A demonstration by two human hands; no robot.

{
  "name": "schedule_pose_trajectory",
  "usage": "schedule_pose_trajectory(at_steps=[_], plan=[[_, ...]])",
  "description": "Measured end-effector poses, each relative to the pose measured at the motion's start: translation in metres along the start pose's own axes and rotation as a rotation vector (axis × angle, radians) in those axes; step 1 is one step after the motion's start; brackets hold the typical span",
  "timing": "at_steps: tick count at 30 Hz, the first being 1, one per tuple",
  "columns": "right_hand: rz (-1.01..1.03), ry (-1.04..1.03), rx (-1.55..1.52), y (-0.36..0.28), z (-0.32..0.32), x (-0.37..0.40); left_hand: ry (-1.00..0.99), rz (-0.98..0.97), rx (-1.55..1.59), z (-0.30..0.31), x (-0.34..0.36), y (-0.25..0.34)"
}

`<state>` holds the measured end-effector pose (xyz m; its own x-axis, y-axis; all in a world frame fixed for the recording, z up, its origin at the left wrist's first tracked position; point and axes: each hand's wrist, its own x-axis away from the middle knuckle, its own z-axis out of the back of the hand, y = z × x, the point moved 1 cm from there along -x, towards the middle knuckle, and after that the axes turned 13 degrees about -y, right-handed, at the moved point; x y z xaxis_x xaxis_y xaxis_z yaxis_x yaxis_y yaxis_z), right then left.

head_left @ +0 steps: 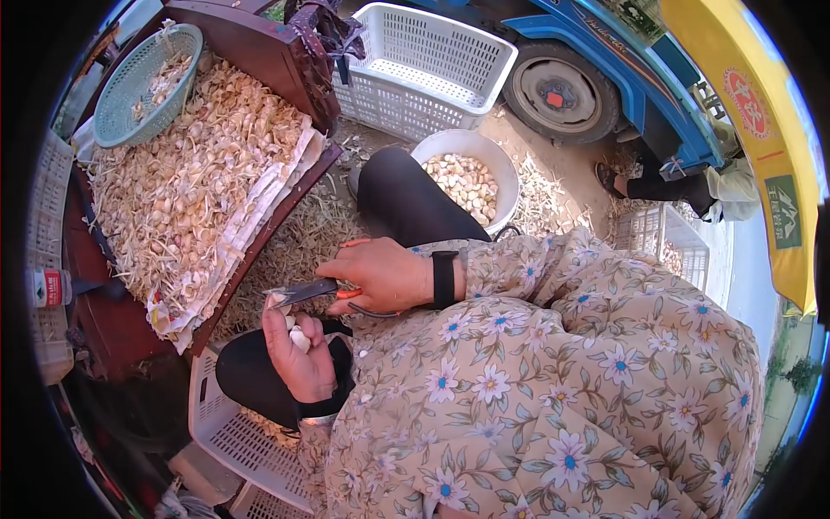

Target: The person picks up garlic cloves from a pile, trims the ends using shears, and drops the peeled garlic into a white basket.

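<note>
My right hand (380, 272), with a black band at its wrist, is closed around scissors (304, 292) with orange handles. Their dark blades point left and reach the fingertips of my left hand (301, 359). That hand is cupped and holds white garlic cloves (299, 337) against its fingers and palm. A small pale piece sits at the blade tips, too small to make out exactly. Left of both hands, a heap of garlic cloves and loose skins (194, 182) covers a cloth on a dark red wooden surface (121, 333).
A green basket (104, 121) rests on the heap. Peeled cloves lie in a white bucket (510, 164) beyond my knee. White crates stand at the back (432, 52) and below my other knee (212, 415). A blue vehicle's wheel (560, 91) and another person's leg (661, 188) are farther off.
</note>
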<state>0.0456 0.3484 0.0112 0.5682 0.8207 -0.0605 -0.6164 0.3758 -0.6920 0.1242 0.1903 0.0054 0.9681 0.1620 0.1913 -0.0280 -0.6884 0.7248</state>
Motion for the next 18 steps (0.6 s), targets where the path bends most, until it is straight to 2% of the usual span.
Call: schedule_pose_trajectory(at_steps=[4, 7, 13, 16, 18], plan=[[-0.005, -0.017, 0.043, -0.003, 0.003, 0.002, -0.015, 0.011, 0.061, 0.007, 0.000, -0.003], [0.015, -0.017, 0.040, 0.002, 0.000, 0.002, 0.023, 0.001, -0.005, 0.001, 0.000, -0.002], [0.010, -0.136, -0.108, 0.006, -0.005, 0.003, 0.036, 0.041, -0.064, 0.014, 0.000, -0.003], [-0.021, -0.223, -0.128, 0.006, -0.006, 0.002, -0.054, 0.040, 0.049, 0.020, 0.001, -0.004], [-0.026, -0.200, -0.115, 0.004, -0.006, 0.004, 0.003, 0.037, -0.002, 0.015, 0.003, -0.002]])
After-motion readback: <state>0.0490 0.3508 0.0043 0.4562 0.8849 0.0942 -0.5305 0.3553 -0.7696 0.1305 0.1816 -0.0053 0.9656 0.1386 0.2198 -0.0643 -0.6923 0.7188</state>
